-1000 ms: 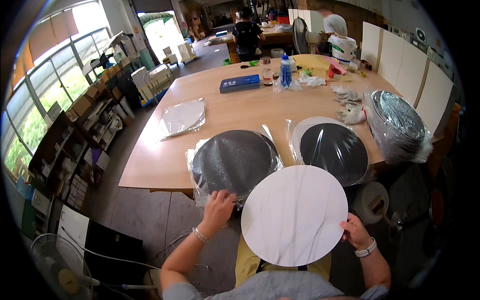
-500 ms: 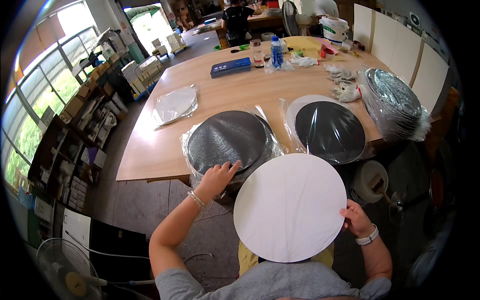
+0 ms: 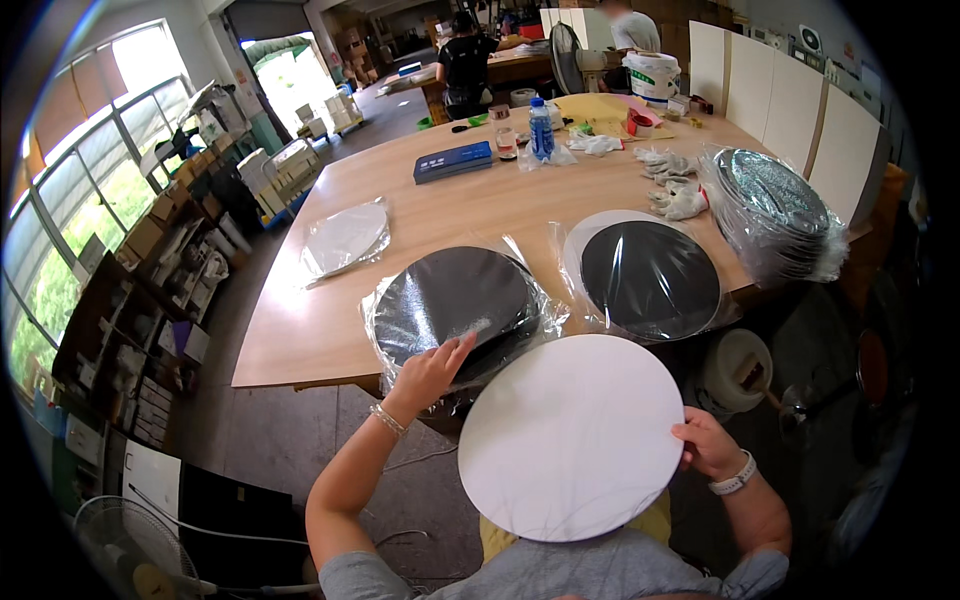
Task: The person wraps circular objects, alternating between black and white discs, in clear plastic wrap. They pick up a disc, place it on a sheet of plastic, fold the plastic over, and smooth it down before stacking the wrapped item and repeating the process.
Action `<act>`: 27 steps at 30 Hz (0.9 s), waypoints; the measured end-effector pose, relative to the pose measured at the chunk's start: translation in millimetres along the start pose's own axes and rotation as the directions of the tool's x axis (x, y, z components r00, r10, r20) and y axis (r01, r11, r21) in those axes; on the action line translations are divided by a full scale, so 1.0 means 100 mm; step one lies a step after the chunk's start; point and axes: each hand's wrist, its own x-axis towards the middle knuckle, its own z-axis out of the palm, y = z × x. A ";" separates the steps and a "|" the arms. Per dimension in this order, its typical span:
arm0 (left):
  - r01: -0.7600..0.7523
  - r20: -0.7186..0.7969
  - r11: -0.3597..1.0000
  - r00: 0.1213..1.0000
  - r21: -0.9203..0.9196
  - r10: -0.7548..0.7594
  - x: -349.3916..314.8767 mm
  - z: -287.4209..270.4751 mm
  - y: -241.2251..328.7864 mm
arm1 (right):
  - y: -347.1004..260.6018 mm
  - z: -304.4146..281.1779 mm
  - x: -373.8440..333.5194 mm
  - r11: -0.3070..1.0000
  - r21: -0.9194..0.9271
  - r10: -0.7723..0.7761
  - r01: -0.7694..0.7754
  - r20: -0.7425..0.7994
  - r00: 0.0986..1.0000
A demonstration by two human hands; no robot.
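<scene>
A large white round board (image 3: 570, 435) is held by its right edge in my right hand (image 3: 708, 444), thumb on its face, in front of my lap. My left hand (image 3: 428, 382) is open, with its fingers stretched out at the front edge of a black disc (image 3: 450, 300) in clear plastic wrap. That disc lies at the table's front edge, with another dark edge showing under it. To its right, a second black disc (image 3: 650, 280) lies under clear film, partly over a white round one.
The wooden table (image 3: 290, 330) also bears a wrapped white disc (image 3: 345, 240), a blue case (image 3: 453, 162), a blue bottle (image 3: 541, 132), gloves (image 3: 680, 200) and a wrapped disc stack (image 3: 775, 205). A white bucket (image 3: 735, 370) stands below at right. Two people work farther back.
The table and its things sit slightly lower in view. The white board has tilted a little and remains in my right hand. My left hand stays at the black disc's front edge.
</scene>
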 end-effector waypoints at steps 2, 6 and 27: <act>-0.114 -0.070 0.989 0.990 0.090 0.120 -0.02 0.02 0.01 | -0.11 0.01 -0.16 1.000 0.011 0.003 -0.002 -0.035 0.999; -0.120 -0.060 0.986 0.990 0.118 0.128 -0.07 0.14 -0.03 | -0.19 0.05 -0.19 0.995 -0.048 -0.084 0.081 -0.050 0.995; 0.732 -0.305 0.647 0.579 -0.215 -0.756 -0.71 0.16 0.36 | 0.67 0.55 0.34 0.980 0.199 0.045 -0.005 -0.199 0.979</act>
